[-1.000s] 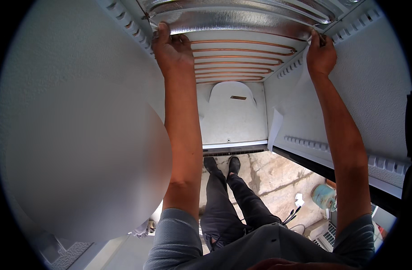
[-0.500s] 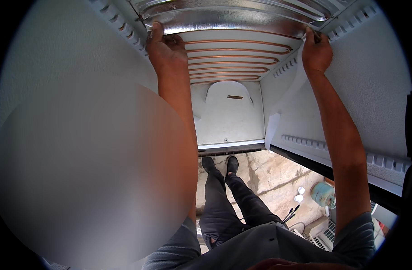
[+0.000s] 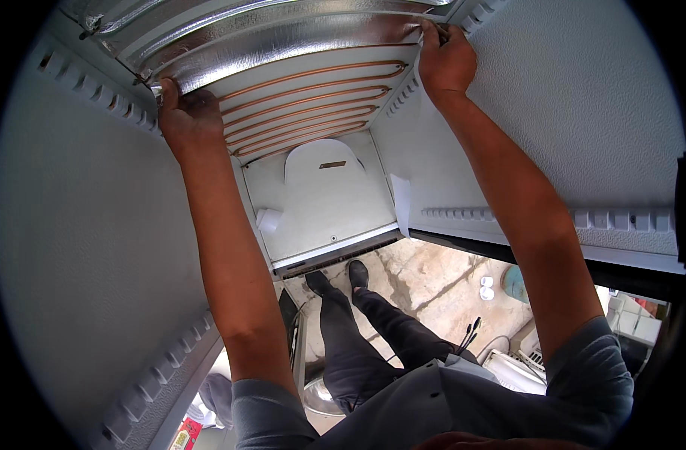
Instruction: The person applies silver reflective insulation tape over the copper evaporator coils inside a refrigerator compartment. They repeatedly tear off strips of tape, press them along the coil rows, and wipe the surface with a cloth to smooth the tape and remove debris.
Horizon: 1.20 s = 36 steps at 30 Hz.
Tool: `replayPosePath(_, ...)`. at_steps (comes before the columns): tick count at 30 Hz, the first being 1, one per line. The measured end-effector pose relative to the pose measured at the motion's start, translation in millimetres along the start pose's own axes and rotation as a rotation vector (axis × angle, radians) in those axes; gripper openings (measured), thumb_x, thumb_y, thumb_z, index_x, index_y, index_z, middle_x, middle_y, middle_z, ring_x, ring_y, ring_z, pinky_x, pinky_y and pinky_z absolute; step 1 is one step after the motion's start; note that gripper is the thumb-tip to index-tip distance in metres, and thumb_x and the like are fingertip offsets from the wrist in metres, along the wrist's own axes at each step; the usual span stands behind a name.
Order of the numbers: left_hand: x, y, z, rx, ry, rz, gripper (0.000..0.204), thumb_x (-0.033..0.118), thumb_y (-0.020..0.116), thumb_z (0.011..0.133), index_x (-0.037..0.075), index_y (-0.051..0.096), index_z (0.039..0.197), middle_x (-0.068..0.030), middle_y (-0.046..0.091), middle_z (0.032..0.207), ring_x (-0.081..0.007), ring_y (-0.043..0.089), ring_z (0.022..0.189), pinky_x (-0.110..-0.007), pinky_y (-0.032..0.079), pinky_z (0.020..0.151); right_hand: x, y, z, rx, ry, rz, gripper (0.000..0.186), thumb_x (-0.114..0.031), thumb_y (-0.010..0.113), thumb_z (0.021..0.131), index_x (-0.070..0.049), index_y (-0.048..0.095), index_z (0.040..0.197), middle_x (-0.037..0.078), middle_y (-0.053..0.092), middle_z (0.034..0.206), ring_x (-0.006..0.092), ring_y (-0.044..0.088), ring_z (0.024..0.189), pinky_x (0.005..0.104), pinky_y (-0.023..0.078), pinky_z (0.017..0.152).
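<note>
A shiny silver foil strip (image 3: 283,54) stretches across the back wall of a white cabinet, over the upper part of a run of copper tubing (image 3: 305,90). My left hand (image 3: 189,124) pinches its left end, thumb up and fingers curled behind the lower edge. At the other end, beside the right wall, my right hand (image 3: 446,64) is closed on the strip's corner. Below the strip, several loops of the tubing lie bare. Higher up, further foil covers more tubing. My fingertips are partly hidden.
Notched white shelf rails (image 3: 95,90) run along both side walls. A white step with a rounded raised panel (image 3: 324,165) forms the cabinet's bottom. White paper strips (image 3: 401,202) hang near it. On the floor stand a teal cylinder (image 3: 515,283) and small white pieces (image 3: 486,289).
The view has turned, so the cabinet and both hands appear farther left and tilted. My hands stay at the two ends of the foil strip. My left forearm now shows fully.
</note>
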<state>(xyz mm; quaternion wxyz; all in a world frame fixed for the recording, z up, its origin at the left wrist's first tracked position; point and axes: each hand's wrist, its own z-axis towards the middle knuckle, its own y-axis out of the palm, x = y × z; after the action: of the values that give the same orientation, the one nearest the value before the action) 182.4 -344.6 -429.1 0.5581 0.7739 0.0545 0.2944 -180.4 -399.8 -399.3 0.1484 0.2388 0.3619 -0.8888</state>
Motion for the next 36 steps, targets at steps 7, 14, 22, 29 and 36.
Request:
replayPosePath(7,0,4,-2,0.024,0.008,0.014,0.013,0.021,0.07,0.095,0.011,0.069,0.104,0.0004,0.066,0.096,-0.0152,0.058,0.088,-0.03,0.046,0.075,-7,-3,-1,-0.036,0.06,-0.034,0.036,-0.041,0.066,0.094,-0.006,0.072,0.096,0.014,0.075,0.09,0.0349,0.072,0.085,0.0435,0.055,0.077)
replayPosePath(14,1,9,-5,0.138,-0.002,0.085,0.015,0.027,0.072,0.094,0.013,0.069,0.099,0.0021,0.065,0.09,-0.0133,0.056,0.078,-0.028,0.044,0.071,-2,1,2,0.021,0.026,-0.048,0.036,-0.042,0.066,0.093,-0.007,0.072,0.092,0.016,0.074,0.084,0.0373,0.071,0.079,0.0473,0.054,0.071)
replayPosePath(22,-2,40,-32,0.37,0.124,0.212,0.014,0.024,0.072,0.095,0.012,0.067,0.094,0.0037,0.04,0.072,-0.0107,0.036,0.069,-0.031,0.04,0.079,-9,-6,4,-0.068,0.11,-0.057,0.038,-0.044,0.064,0.095,-0.007,0.074,0.095,0.015,0.075,0.087,0.0353,0.072,0.081,0.0464,0.054,0.073)
replayPosePath(29,3,42,-36,0.377,0.159,0.308,0.023,0.027,0.073,0.094,0.006,0.065,0.101,0.0,0.052,0.088,-0.015,0.048,0.082,-0.039,0.049,0.093,-17,-10,7,-0.129,0.172,-0.066,0.038,-0.045,0.062,0.095,-0.009,0.074,0.099,0.013,0.075,0.094,0.0356,0.071,0.087,0.0463,0.054,0.077)
replayPosePath(36,-8,14,-73,0.263,0.479,0.804,0.026,0.026,0.061,0.1,0.001,0.064,0.106,-0.0066,0.056,0.108,-0.0195,0.055,0.095,-0.037,0.048,0.084,-15,-10,8,-0.097,0.175,-0.06,0.037,-0.046,0.063,0.094,-0.011,0.074,0.098,0.014,0.075,0.093,0.0367,0.071,0.086,0.0474,0.054,0.075)
